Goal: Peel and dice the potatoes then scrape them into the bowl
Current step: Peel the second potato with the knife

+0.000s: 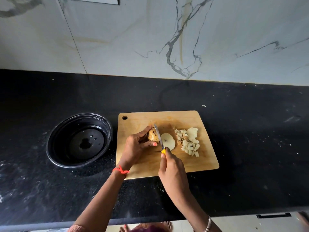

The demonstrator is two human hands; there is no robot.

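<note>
Black stone countertop (250,139), flecked with pale specks.
A black bowl (56,154) is set on it at the left; a wooden cutting board (192,118) is laid just beside it, to the right.

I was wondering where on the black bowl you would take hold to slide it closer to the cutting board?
Probably its rim on the left, coming from above with the thumb inside. The black bowl stands upright and open, looks too wide to span in one grip, and its right side sits close to the cutting board.
</note>
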